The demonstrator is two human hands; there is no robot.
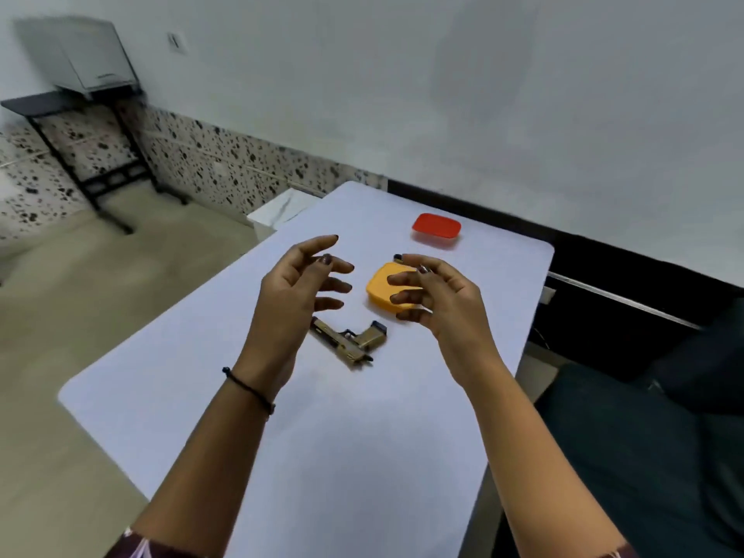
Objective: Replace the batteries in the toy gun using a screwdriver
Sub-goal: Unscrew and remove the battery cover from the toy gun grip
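White table (pixel 322 457) runs away from the viewer toward a plain wall (pixel 483 94), and the toy gun (pixel 348 341) lies flat on its side near the middle of the table, untouched. Both hands hover above the gun: the left hand (pixel 298 283) over its barrel end, fingers spread and relaxed with nothing in them, and the right hand (pixel 439 294) beyond its grip end, fingers loosely curved and also empty as far as shows. The gun looks like light, rigid tan plastic with dark trim, so it should lift easily and not flex. A hold around the handle or across the body would steady it best, with the battery cover turned upward; where that cover sits cannot be told from here. Just past the gun, partly behind the right fingers, sits a yellow box (pixel 382 292) with its lid on, so its contents are hidden. Farther from the gun, toward the wall, stands a red-lidded box (pixel 436 228), likewise closed, with nothing inside made out. A small dark bit (pixel 397 257) shows at the right index fingertip beyond the yellow box; what it is, and whether the finger touches it, cannot be told. No screwdriver or loose batteries can be picked out near the gun
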